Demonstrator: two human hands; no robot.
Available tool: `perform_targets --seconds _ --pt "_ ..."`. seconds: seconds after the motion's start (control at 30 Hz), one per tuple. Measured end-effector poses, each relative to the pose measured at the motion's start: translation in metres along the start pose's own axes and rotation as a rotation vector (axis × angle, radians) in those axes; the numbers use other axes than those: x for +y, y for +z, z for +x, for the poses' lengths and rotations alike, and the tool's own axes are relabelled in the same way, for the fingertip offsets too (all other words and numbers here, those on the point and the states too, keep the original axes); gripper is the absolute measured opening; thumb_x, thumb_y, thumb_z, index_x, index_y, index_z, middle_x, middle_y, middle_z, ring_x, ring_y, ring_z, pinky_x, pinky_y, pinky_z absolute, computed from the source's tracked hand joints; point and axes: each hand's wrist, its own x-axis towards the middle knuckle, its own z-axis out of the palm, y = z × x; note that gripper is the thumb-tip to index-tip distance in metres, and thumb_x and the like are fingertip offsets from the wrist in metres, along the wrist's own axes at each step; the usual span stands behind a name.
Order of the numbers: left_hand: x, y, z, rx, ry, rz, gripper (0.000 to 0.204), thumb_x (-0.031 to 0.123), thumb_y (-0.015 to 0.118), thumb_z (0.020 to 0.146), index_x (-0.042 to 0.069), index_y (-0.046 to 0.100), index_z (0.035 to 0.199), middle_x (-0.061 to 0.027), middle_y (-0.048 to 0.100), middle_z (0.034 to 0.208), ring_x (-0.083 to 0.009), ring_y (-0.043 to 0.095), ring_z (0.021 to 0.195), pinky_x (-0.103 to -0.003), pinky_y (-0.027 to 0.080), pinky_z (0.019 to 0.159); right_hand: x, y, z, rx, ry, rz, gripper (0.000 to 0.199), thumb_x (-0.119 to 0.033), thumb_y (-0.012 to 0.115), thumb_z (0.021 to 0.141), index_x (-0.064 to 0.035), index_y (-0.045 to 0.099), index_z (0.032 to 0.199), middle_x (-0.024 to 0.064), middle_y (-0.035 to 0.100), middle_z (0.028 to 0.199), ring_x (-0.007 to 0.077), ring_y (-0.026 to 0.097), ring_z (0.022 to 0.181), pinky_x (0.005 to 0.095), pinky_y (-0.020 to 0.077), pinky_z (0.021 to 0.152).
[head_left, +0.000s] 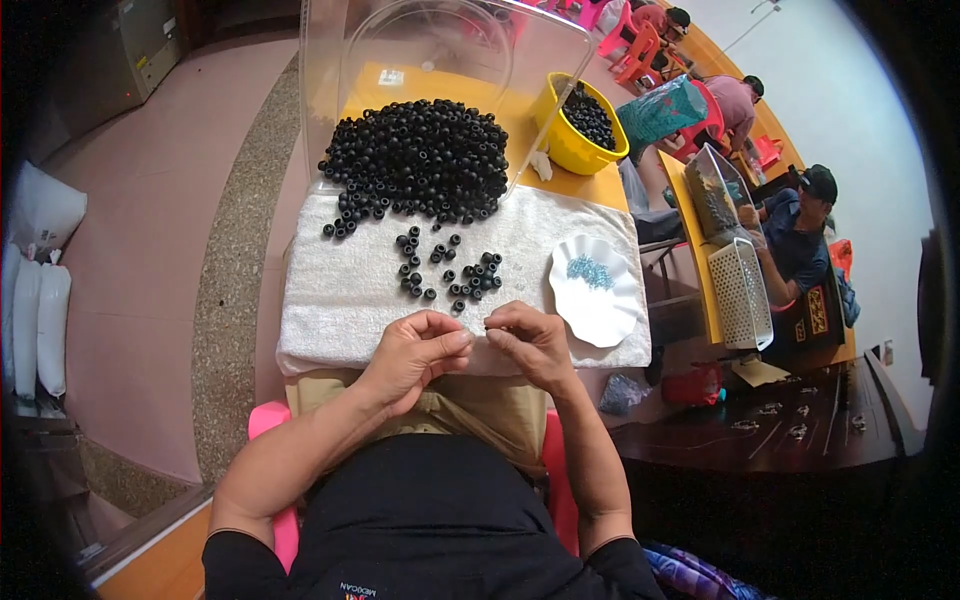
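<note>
My left hand (pixel 418 357) and my right hand (pixel 533 342) meet almost tip to tip over the near edge of a white towel (pixel 335 300). Both are closed in a pinch, thumb against fingers. A tiny dark spot shows at the right fingertips; what either pinch holds is too small to name. Just beyond lie several loose black ring-shaped pieces (pixel 459 289) with holes through them. A large heap of the same black pieces (pixel 420 150) spills from a clear plastic bin (pixel 322 110) tipped toward me. Right of my right hand, a white scalloped plate (pixel 597 322) carries small light-blue pieces (pixel 590 272).
A yellow bowl (pixel 568 150) of black pieces stands behind the towel at the right. Further right, a person in dark clothes (pixel 797 235) sits by a white perforated basket (pixel 740 290). White sacks (pixel 50 325) stand at the far left.
</note>
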Motion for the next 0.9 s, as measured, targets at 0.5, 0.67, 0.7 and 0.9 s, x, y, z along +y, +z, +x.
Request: perform_targets --seconds 0.5,0.67,0.7,0.9 --pt "-0.007 -0.003 0.003 -0.051 0.020 0.031 0.015 0.004 0.067 0.091 -0.001 0.065 0.104 -0.0087 0.069 0.097 -0.0134 0.067 0.085 -0.026 0.059 0.078 -0.007 0.008 -0.006 0.025 0.227 0.432 0.011 0.001 0.068 0.087 0.0053 0.068 0.098 0.0117 0.064 0.099 0.0186 0.066 0.082 0.0299 0.0582 0.074" --pt "-0.008 -0.001 0.002 -0.067 0.031 0.082 0.014 0.003 0.066 0.091 -0.002 0.064 0.104 -0.0088 0.068 0.097 -0.0133 0.067 0.086 -0.026 0.059 0.078 -0.012 0.008 -0.005 -0.005 0.233 0.431 0.010 0.001 0.069 0.086 0.0055 0.068 0.096 0.0107 0.064 0.097 0.0166 0.065 0.083 0.0281 0.0561 0.075" --pt "-0.008 -0.001 0.002 -0.074 0.033 0.088 0.013 0.003 0.066 0.091 -0.002 0.064 0.103 -0.0085 0.068 0.097 -0.0132 0.067 0.085 -0.026 0.059 0.078 -0.015 0.009 -0.005 -0.012 0.245 0.417 0.009 0.001 0.069 0.086 0.0051 0.069 0.094 0.0098 0.065 0.096 0.0154 0.064 0.083 0.0269 0.0543 0.075" --pt "-0.009 -0.004 0.004 -0.105 0.040 0.144 0.013 0.003 0.068 0.089 -0.001 0.061 0.099 -0.0072 0.066 0.093 -0.0137 0.067 0.083 -0.025 0.058 0.075 -0.030 0.011 -0.004 -0.033 0.307 0.435 0.007 0.000 0.071 0.084 0.0039 0.070 0.091 0.0068 0.066 0.091 0.0123 0.061 0.082 0.0245 0.0501 0.075"
